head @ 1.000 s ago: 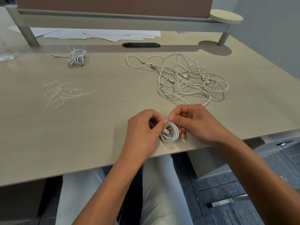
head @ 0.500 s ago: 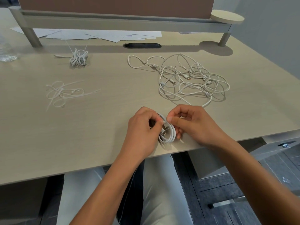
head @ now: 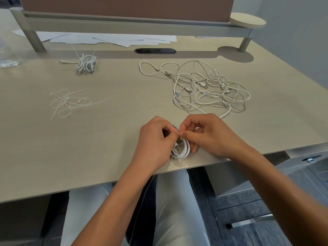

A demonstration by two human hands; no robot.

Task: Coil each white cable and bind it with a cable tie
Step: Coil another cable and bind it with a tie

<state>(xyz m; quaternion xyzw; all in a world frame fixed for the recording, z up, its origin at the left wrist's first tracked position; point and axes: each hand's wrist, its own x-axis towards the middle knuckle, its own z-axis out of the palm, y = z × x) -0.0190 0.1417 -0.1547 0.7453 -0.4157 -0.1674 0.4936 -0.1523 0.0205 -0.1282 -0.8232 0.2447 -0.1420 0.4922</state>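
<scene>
Both hands meet at the near tabletop edge: your left hand curls round the coiled cable, your right hand pinches something thin at its top, likely a tie, too small to confirm. Risk: ease either grip and the loops spring apart. Spare cable ties lie far left, tangled cables behind.

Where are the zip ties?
In the head view, the loose ties lie on the desk's left side, nearer than the bundled cable and left of both hands.
</scene>
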